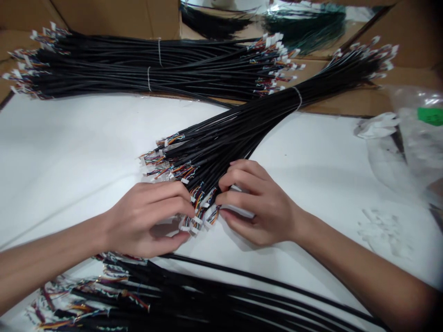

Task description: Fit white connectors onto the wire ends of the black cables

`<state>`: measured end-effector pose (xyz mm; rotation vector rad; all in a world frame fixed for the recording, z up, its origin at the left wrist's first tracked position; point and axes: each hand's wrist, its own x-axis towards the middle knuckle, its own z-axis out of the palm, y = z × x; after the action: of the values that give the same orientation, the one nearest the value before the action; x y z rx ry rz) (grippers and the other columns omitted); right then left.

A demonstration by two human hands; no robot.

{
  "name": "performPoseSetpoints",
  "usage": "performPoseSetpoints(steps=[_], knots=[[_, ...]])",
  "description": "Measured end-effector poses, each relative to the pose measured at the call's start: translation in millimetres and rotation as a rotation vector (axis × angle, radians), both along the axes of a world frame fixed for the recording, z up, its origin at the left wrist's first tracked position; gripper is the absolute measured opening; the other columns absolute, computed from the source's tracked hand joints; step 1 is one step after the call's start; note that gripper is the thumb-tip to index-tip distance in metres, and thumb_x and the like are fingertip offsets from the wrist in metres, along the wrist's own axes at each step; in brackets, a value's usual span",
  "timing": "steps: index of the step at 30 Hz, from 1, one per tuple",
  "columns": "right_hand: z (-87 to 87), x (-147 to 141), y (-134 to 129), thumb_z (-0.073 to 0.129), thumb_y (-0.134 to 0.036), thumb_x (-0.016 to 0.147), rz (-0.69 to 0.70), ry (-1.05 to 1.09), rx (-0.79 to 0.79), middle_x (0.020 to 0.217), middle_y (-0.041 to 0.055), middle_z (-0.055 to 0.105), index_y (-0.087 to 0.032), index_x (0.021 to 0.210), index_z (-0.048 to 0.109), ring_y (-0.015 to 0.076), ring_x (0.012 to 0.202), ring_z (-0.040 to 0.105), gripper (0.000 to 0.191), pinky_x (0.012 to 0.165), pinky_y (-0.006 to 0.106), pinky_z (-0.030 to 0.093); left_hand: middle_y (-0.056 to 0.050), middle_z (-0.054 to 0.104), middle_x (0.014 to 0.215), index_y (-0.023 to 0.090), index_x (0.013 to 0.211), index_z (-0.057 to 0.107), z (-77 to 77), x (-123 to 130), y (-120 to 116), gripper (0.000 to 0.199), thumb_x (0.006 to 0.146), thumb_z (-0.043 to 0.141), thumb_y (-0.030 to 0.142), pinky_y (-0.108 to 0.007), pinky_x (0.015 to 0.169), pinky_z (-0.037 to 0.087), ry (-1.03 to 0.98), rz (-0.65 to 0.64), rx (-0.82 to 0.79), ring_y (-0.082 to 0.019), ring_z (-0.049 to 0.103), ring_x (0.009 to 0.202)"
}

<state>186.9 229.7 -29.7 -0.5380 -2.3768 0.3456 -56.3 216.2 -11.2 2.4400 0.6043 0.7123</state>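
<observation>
Head camera feed: from my desk I see two bare hands at mid-frame, working over a flat white sheet (69,152) laid on brown corrugated cardboard (411,41). The left hand (145,219) and the right hand (258,203) both close in a narrow grip on the loose end of a long bundle of black sheathed cables (224,133), with multicoloured wires and small white plastic connectors (199,216) splayed between them. The bundle rests on the sheet and runs toward the upper right of the frame, bound there by a thin white tie (296,97). A second tied bundle of black cables (148,69) lies across the top of the frame, and a third bundle of black cables (121,295) lies along the bottom edge. At right sits a crumpled clear plastic bag (408,138) with a green label (431,116).
</observation>
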Motion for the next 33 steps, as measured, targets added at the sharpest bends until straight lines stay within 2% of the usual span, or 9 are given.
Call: performPoseSetpoints(steps=[6,15,33], knots=[[-3.2,4.1,4.6,0.06,-0.014,0.085,0.023,-0.048,0.003,0.085,0.0097,0.06,-0.014,0.085,0.061,0.0209,0.082,0.05,0.002,0.081,0.042,0.047,-0.008,0.061,0.086,0.009,0.092,0.061,0.4,-1.2,1.1,0.017,0.077,0.068,0.012,-0.024,0.065,0.048,-0.017,-0.017,-0.021,-0.015,0.058,0.076],[-5.3,4.7,5.4,0.05,-0.021,0.094,0.023,-0.093,-0.007,0.087,0.0086,0.057,-0.014,0.089,0.061,0.0213,0.093,0.05,0.014,0.1,0.046,0.04,-0.008,0.061,0.09,0.01,0.097,0.06,-2.9,-2.5,-0.3,0.023,0.075,0.067,0.011,-0.024,0.069,0.048,-0.045,-0.009,-0.088,-0.014,0.056,0.08],[-4.8,3.7,7.8,0.045,-0.025,0.098,0.031,-0.118,-0.015,0.085,0.0058,0.057,-0.018,0.086,0.058,0.0193,0.091,0.052,0.019,0.095,0.042,0.043,-0.007,0.062,0.091,0.011,0.098,0.06,-2.3,-3.6,-1.1,0.023,0.076,0.065,0.01,-0.023,0.07,0.048,-0.04,0.006,-0.071,-0.013,0.057,0.08]])
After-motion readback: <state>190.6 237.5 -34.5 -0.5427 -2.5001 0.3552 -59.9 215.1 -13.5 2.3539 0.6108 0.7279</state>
